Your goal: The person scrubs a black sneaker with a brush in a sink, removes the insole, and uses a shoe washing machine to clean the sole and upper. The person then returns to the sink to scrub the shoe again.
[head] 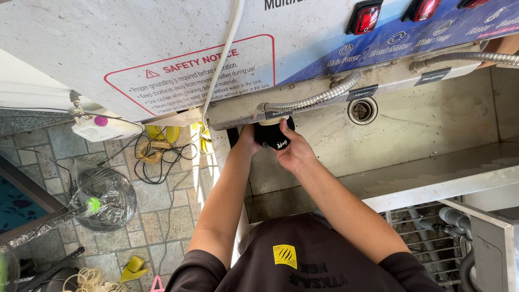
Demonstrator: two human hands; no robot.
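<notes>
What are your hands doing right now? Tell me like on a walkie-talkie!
Left hand and right hand both gripping the black round part. Part sits under the flexible metal hose. Nothing blocking the hands.

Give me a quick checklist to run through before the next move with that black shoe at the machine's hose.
1. Both hands on the black shoe: ok; left hand and right hand clasp it from either side.
2. Shoe under the end of the flexible metal hose: ok, right beneath it.
3. Water flowing from the hose: cannot tell.
4. Drain in the basin unblocked: cannot tell, it looks dirty.
5. Red rocker switches on or off: cannot tell.
6. White cable kept off the hands: ok, it hangs beside the left hand.
</notes>
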